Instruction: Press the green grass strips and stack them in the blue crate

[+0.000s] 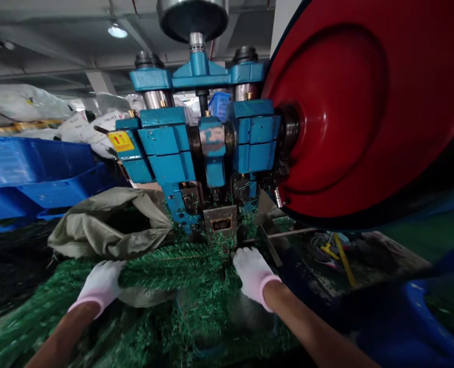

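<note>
A long green plastic-bristle garland (165, 268) lies across the bench in front of me, with loose green bristles heaped beneath it. My left hand (100, 286), in a white glove with a pink cuff, is shut on the garland's near section. My right hand (253, 273), gloved the same way, closes on the garland's far end beside a metal plate with a small digital counter (220, 225). That plate sits low on the front of a blue press machine (165, 148). The machine's lower working parts are partly hidden by bristles.
A large red flywheel (345, 112) fills the upper right. A grey-green woven sack (108, 225) lies left of the machine, with blue plastic crates (31, 174) and white sacks (23, 102) behind it. A thin metal bar (276, 235) projects right of the machine.
</note>
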`<state>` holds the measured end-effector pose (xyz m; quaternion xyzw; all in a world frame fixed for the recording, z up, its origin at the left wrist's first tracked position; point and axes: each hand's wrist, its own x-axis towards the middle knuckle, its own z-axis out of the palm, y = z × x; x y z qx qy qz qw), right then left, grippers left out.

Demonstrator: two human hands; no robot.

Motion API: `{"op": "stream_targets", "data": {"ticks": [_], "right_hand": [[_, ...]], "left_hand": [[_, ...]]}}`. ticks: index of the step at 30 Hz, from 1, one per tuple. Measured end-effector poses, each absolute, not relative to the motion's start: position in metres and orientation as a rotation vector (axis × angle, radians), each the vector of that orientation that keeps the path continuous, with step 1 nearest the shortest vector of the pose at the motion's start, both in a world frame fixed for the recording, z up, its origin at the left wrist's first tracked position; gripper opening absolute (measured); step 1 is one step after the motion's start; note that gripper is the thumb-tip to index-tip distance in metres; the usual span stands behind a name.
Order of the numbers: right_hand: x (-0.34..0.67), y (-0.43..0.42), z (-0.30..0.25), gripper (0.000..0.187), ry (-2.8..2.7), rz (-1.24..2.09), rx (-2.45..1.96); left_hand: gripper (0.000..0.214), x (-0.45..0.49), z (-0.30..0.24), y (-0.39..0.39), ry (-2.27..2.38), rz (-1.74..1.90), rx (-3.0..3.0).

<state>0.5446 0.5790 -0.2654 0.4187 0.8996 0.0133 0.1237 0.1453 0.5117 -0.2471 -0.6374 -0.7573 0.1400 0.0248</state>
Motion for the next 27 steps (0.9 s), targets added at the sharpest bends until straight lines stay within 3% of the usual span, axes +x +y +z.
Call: {"op": "stream_targets", "data": {"ticks": [3, 5, 12, 16, 18, 23, 27], "right_hand": [[0.556, 0.547, -0.268, 0.053, 2.662, 0.181, 1.141], [0.565, 0.532, -0.267, 0.052, 2.715, 0.212, 1.125], [0.562, 0.569, -0.253, 0.12, 2.802, 0.169, 1.123], [0.547, 0.601, -0.254, 0.135, 2.679, -0.089, 1.196], [0.542, 0.604, -0.255, 0.125, 2.658, -0.115, 1.226], [0.546, 0.566, -0.259, 0.065, 2.67, 0.151, 1.207], [0.571, 0.515, -0.256, 0.058, 2.734, -0.045, 1.195]], "left_hand": [[0.051, 0.169, -0.242, 0.518, -2.344, 0.461, -1.966], [0.057, 0.2, -0.241, 0.528, -2.301, 0.433, -1.995], [0.059, 0.267, -0.234, 0.547, -2.175, 0.309, -2.103], [0.077, 0.228, -0.236, 0.537, -2.096, 0.222, -2.217], [0.076, 0.205, -0.242, 0.531, -2.16, 0.282, -2.193], [0.051, 0.186, -0.256, 0.52, -2.312, 0.38, -2.033], [0.049, 0.214, -0.248, 0.519, -2.243, 0.324, -2.007]]}}
